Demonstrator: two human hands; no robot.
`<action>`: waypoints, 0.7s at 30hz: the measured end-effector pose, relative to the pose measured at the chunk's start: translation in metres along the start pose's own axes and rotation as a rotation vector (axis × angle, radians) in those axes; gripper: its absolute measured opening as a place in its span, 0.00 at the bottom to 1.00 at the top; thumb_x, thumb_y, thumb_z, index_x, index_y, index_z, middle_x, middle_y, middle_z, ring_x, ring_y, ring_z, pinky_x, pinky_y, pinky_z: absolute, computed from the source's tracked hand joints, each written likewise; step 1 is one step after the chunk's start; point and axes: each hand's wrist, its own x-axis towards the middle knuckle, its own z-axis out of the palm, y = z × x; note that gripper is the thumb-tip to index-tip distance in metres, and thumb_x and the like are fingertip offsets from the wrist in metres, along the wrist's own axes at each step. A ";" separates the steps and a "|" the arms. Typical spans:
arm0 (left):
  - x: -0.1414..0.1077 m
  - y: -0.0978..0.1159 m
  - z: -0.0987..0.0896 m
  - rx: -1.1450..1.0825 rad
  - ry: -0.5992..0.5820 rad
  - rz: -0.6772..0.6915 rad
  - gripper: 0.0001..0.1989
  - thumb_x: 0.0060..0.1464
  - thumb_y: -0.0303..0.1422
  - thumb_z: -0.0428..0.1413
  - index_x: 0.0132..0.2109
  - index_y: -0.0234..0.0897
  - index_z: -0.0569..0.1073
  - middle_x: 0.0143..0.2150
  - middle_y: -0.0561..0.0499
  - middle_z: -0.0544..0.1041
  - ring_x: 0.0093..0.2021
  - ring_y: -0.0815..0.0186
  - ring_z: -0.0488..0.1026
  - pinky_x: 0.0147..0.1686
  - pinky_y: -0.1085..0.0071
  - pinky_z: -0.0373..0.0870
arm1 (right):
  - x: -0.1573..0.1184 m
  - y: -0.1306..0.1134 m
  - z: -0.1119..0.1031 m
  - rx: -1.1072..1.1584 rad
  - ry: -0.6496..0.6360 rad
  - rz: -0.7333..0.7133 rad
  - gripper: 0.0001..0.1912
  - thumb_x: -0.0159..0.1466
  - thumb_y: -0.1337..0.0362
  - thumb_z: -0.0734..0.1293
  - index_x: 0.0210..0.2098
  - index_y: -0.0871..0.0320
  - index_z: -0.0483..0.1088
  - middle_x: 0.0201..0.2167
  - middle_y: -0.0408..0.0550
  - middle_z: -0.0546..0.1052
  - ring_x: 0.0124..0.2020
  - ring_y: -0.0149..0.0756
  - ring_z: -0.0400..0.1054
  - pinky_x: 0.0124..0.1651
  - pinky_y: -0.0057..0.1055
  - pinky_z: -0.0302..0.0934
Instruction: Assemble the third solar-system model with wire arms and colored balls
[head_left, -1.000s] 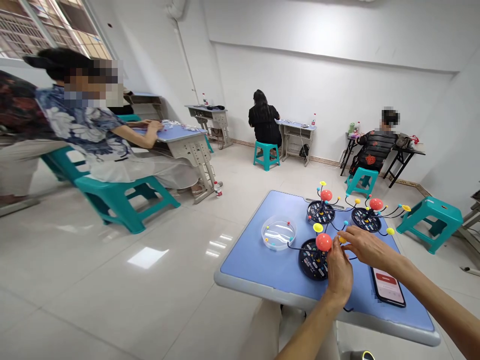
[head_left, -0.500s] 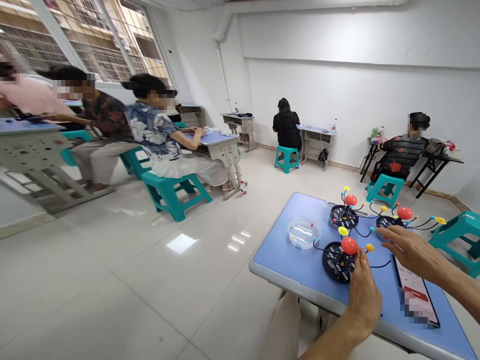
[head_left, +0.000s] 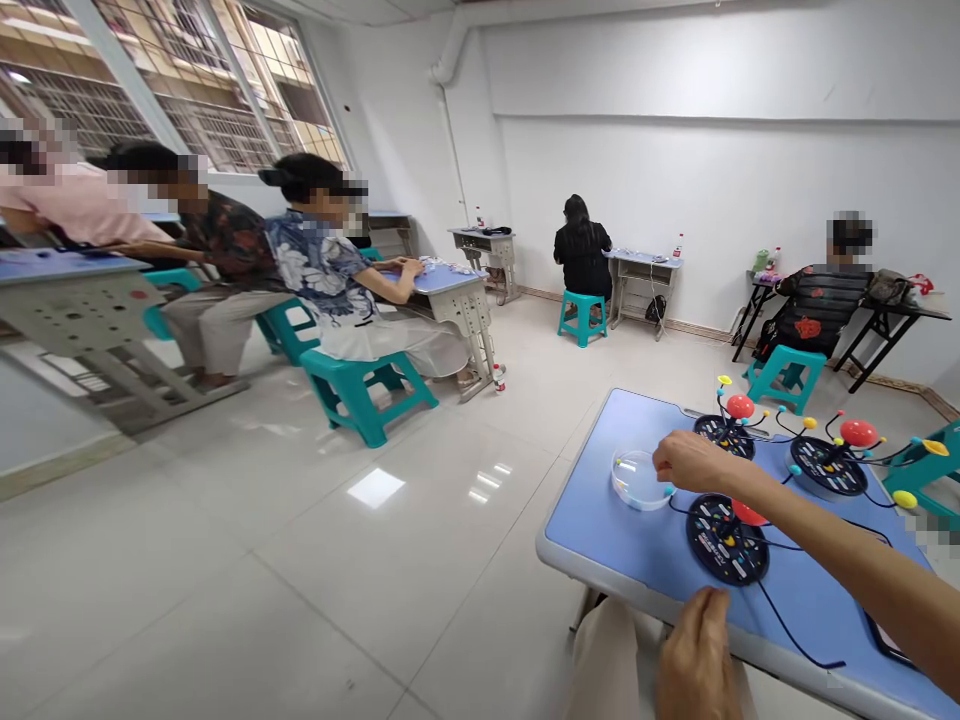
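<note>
Clear plastic bowl [head_left: 636, 480] sits on the blue desk [head_left: 600, 530] beside a black disc base [head_left: 726, 540]; the right hand [head_left: 694, 462] curls narrow fingers [head_left: 664, 458] at its rim, the left hand [head_left: 694, 665] by the near edge, its grip unclear

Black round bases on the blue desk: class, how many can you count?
3. The far base stands at the desk's back edge, the right base beside it, and the near base just below the right forearm.

Your right hand [head_left: 694, 462] is just beside the clear dish [head_left: 640, 479] on the blue table [head_left: 592, 530], near a black disc [head_left: 726, 539]; your left hand [head_left: 694, 665] lies below the table's edge.
</note>
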 end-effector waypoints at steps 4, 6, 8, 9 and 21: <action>0.001 -0.020 -0.018 0.002 0.078 -0.019 0.21 0.62 0.25 0.42 0.56 0.39 0.72 0.50 0.41 0.79 0.50 0.59 0.77 0.48 0.64 0.76 | 0.041 -0.014 0.015 0.039 -0.181 -0.010 0.05 0.52 0.70 0.69 0.28 0.61 0.79 0.29 0.51 0.81 0.30 0.37 0.72 0.28 0.26 0.56; 0.002 -0.027 -0.027 0.011 0.104 -0.020 0.20 0.63 0.27 0.42 0.55 0.38 0.72 0.50 0.40 0.79 0.49 0.59 0.77 0.47 0.63 0.76 | 0.054 -0.017 0.023 0.062 -0.268 -0.018 0.06 0.50 0.69 0.69 0.27 0.62 0.79 0.26 0.50 0.80 0.26 0.35 0.71 0.26 0.26 0.56; 0.004 -0.033 -0.037 0.022 0.110 -0.018 0.20 0.64 0.28 0.41 0.55 0.37 0.72 0.49 0.39 0.79 0.49 0.59 0.77 0.46 0.63 0.77 | 0.062 -0.018 0.030 0.086 -0.325 -0.023 0.07 0.49 0.70 0.68 0.27 0.63 0.79 0.25 0.50 0.80 0.24 0.35 0.70 0.25 0.27 0.56; 0.005 -0.036 -0.042 0.028 0.099 -0.008 0.20 0.64 0.28 0.41 0.55 0.37 0.72 0.49 0.39 0.79 0.49 0.59 0.77 0.46 0.63 0.77 | 0.064 -0.019 0.032 0.099 -0.338 -0.023 0.08 0.48 0.70 0.68 0.27 0.63 0.79 0.25 0.50 0.80 0.24 0.35 0.69 0.26 0.27 0.56; 0.005 -0.040 -0.057 -0.059 0.181 -0.060 0.17 0.65 0.33 0.43 0.53 0.40 0.74 0.47 0.43 0.80 0.47 0.61 0.77 0.44 0.66 0.77 | 0.052 0.002 0.009 0.439 -0.154 0.003 0.11 0.51 0.69 0.66 0.33 0.63 0.77 0.29 0.50 0.80 0.32 0.38 0.72 0.31 0.28 0.62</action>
